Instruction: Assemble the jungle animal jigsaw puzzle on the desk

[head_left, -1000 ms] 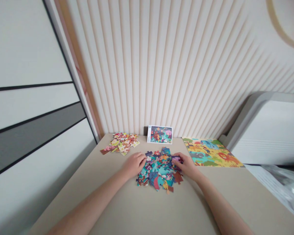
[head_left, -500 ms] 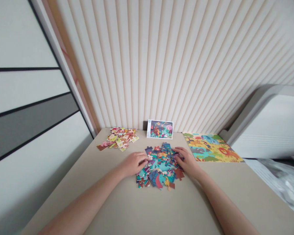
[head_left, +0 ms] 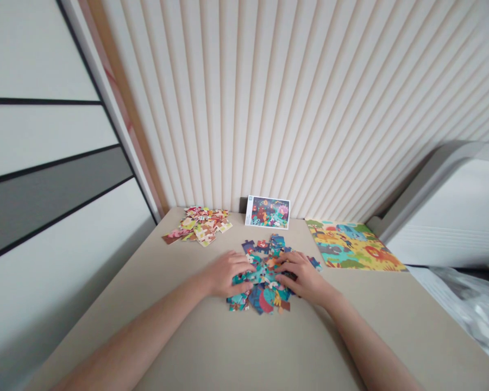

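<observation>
A loose pile of blue, teal and purple jigsaw puzzle pieces (head_left: 264,297) lies on the table between my hands. My left hand (head_left: 229,274) rests on the pile's left side, its fingers stretched over the pieces and the thumb apart. From the right, my right hand (head_left: 303,278) reaches onto the pile with its fingers spread, touching pieces near the middle. Both palms face down and cover some of the pieces. Behind the pile, a small picture card (head_left: 269,212) with similar colours stands propped up.
Another heap of puzzle pieces (head_left: 204,224), red and yellow-green, sits at the table's back left. An animal picture puzzle (head_left: 352,244) lies flat at the back right. A pleated white panel (head_left: 236,108) rises behind the table (head_left: 228,347). Clear plastic wrap (head_left: 468,304) lies beyond the right edge.
My right hand has moved left, further over the pile, and a few pieces now show beyond it on the right. My left hand has shifted slightly right, onto the pieces.
</observation>
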### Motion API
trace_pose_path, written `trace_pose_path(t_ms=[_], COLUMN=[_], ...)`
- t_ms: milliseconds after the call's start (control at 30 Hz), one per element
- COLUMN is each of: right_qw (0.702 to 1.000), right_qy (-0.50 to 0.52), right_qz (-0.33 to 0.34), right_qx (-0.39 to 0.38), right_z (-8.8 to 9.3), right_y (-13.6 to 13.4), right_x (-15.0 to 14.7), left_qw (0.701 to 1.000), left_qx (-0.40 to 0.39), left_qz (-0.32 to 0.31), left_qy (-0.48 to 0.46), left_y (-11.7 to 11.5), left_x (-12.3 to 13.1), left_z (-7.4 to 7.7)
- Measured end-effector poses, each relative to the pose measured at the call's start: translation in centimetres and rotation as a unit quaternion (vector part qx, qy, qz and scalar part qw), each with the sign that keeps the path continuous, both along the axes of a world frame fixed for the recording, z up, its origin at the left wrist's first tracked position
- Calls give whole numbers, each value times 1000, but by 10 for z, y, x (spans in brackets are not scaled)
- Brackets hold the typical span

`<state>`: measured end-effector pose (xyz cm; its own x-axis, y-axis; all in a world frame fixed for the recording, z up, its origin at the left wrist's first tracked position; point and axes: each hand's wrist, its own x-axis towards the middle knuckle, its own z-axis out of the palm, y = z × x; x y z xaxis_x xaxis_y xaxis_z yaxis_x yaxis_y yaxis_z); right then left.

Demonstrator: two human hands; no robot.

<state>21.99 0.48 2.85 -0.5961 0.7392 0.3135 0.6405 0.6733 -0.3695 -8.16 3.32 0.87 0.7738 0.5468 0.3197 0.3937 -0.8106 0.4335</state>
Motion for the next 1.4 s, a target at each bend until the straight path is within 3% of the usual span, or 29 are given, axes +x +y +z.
trace_pose_path(t_ms=[133,267,433,600,733,900,1000,1100,1167,1233,1300,1400], right_qw=[999,995,993,995,997,997,997,999,999,999,999,999], right_qy=[-7,-24,-12,55,66,74,70,43,30,22,18,17], right_qz=[44,91,76,41,15,5,1,19,25,26,29,31], right_qx=[-10,-34,-84,-66,-37,-19,-12,-2,7,12,13,10], right_z=[7,3,-4,-9,-9,-8,-8,-9,-10,-11,-11,-11], right_y=[-5,-13,-14,-7,-9,-12,-11,-8,-7,-7,-7,-8], right_x=[-6,-20,-22,-18,-24,-28,-27,-24,-23,-22,-21,-21], left_qw=[999,985,937,882,851,847,859,875,876,890,917,956], left_qx=[-28,-103,-210,-300,-382,-409,-391,-322,-271,-220,-161,-89], left_qz=[12,66,181,233,192,77,77,171,249,289,293,266], left_qy=[-27,-120,-214,-280,-305,-329,-322,-317,-311,-277,-216,-87], left_y=[2,9,18,20,12,0,-1,5,11,14,15,10], left_x=[1,2,5,7,12,21,21,9,-8,-29,-47,-61], left_z=[-2,-4,-13,-20,-16,-9,-7,3,13,23,26,18])
